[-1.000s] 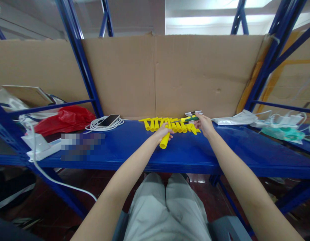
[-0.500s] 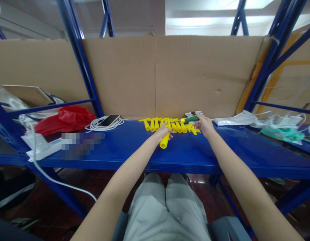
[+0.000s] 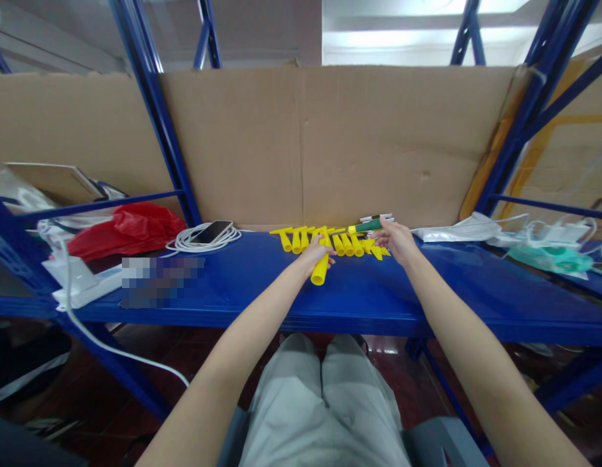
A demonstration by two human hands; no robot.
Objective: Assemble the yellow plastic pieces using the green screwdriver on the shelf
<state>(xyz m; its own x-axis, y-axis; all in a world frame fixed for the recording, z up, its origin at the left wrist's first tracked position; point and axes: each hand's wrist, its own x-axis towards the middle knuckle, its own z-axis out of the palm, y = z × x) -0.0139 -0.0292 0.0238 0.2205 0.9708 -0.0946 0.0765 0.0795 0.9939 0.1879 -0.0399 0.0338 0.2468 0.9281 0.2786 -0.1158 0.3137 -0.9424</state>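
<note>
My left hand [image 3: 314,255] is closed round a yellow plastic tube with a crosspiece at its far end [image 3: 320,271]; the tube's open round end faces me. A screwdriver [image 3: 368,226] with a green and yellow handle is in my right hand [image 3: 397,240], its shaft pointing left at the head of the held piece. Whether the tip touches the piece is too small to tell. Behind and beside my left hand, several similar yellow pieces [image 3: 296,243] lie in a row on the blue shelf. Smaller yellow parts [image 3: 377,252] lie near my right fingers.
White-and-dark pens or markers [image 3: 377,217] lie against the cardboard panel [image 3: 369,143]. On the left are a phone [image 3: 212,231] on a coiled white cable [image 3: 184,241], a red bag [image 3: 130,227] and a power strip [image 3: 87,292]. A white packet [image 3: 457,229] lies right.
The screwdriver in my right hand has shifted slightly left and up, its handle tilted a little more. My left hand keeps its hold on the yellow tube with almost no movement.
</note>
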